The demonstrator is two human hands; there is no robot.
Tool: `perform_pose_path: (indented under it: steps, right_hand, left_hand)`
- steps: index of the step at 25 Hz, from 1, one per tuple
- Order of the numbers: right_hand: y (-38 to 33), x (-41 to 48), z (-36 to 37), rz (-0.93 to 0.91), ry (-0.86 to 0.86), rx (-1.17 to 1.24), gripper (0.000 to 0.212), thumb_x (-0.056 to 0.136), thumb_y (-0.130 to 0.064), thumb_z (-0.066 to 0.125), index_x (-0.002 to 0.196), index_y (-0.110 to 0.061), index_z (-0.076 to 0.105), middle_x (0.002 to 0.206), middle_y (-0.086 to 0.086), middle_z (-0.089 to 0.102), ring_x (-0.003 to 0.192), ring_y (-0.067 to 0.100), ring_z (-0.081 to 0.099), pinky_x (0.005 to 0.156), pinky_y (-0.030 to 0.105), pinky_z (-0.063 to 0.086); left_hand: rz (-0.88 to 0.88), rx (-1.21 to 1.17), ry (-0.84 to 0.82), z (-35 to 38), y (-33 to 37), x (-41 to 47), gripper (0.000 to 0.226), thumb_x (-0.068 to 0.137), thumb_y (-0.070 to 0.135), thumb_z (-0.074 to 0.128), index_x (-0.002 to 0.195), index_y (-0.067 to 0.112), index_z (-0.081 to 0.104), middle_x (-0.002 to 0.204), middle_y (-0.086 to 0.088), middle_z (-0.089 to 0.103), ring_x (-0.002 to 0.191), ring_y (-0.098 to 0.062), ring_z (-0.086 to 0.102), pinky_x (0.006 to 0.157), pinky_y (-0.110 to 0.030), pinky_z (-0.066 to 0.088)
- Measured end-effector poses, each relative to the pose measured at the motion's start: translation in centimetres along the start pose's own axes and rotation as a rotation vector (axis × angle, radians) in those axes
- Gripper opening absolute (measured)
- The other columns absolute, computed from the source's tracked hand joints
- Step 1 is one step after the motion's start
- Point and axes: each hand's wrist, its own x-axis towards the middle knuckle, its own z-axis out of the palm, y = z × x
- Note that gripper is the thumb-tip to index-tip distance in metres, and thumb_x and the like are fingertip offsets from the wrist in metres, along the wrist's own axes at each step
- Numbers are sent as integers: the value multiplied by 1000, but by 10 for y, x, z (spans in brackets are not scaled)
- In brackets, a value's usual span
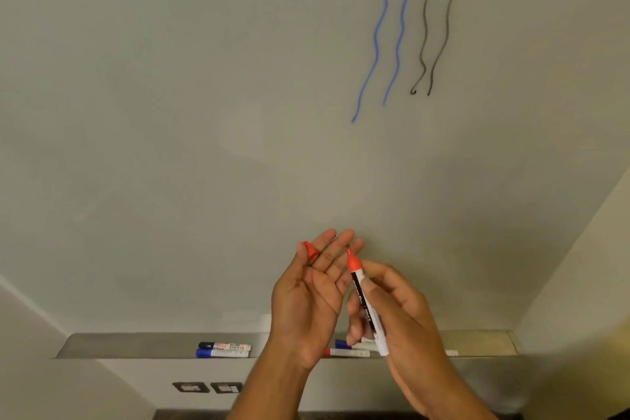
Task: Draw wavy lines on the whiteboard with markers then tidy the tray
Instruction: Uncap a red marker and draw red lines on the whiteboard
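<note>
— How does the marker look?
— Lower centre: my right hand grips the red marker, uncapped, tip up. My left hand pinches the red cap, fingers straight.
— Around it?
— Blue wavy lines and black wavy lines sit upper right on the whiteboard. My hands hide part of the tray.

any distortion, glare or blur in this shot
head view: wide-angle splays the beige side walls; dim warm light, no glare on the white whiteboard; blue wavy lines sharp; red cap pinched by left hand and red-tipped white marker in right hand slightly soft.
</note>
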Motion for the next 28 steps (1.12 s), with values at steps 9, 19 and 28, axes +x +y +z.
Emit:
perform_pose_path:
  steps: [9, 19, 28]
  right_hand:
    - [-99, 33, -16, -659, 56, -161, 25, 103, -13, 50, 116, -26, 67, 95, 11, 71, 74, 36, 74, 53, 50, 61]
    - [-218, 84, -13, -1148, 43, -291, 38, 90, 0, 69, 121, -20, 62, 104, -3, 75, 98, 30, 73, 84, 46, 59]
    - [-310, 137, -16, -1302, 425, -238, 11, 98, -16, 68, 107, -8, 67, 83, 6, 76, 79, 23, 76, 72, 37, 63]
  left_hand:
    - [178, 24, -152, 58, 41, 4, 48, 111, 36, 38, 129, -3, 60, 138, -32, 65, 134, -42, 62, 118, -54, 46]
    - [1200, 885, -186, 172, 126, 31, 36, 116, 22, 37, 130, 15, 69, 142, 7, 69, 147, -8, 49, 123, -30, 39]
    - [1877, 1579, -22, 244, 223, 92, 41, 114, 25, 42, 143, 1, 59, 160, -15, 50, 159, -27, 32, 129, -51, 28]
